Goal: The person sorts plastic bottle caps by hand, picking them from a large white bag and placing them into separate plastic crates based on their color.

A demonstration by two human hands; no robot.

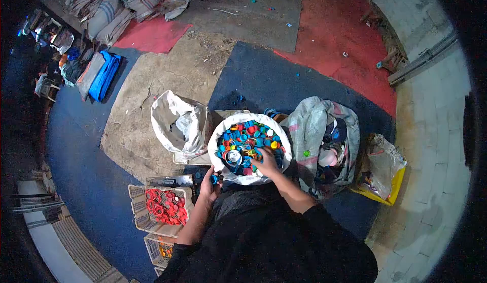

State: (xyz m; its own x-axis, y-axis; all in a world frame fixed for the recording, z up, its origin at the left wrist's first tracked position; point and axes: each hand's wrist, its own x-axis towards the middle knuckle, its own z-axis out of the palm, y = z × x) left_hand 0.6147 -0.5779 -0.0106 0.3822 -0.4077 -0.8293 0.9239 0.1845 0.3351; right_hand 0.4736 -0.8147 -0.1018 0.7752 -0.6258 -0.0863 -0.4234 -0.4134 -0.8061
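A white sack (pixel 286 148) with a rolled rim stands open in front of me, full of mixed bottle caps (pixel 247 137) in blue, red, green, yellow and white. My right hand (pixel 267 162) reaches over its right side, fingers spread among the caps; whether a cap is between them is too small to tell. Just outside the sack's lower left rim is my left hand (pixel 208 183), its fingers curled round a few dark and blue caps (pixel 216 178). A white ring-shaped cap (pixel 233 157) lies on the pile near the left side.
Left of the sack stands another white sack (pixel 161 125). A grey woven sack (pixel 304 125) and a yellow-edged bag (pixel 395 181) are on the right. At lower left are a crate (pixel 137 204) of red caps and a crate (pixel 152 247) of orange pieces. A wall (pixel 431 181) runs along the right.
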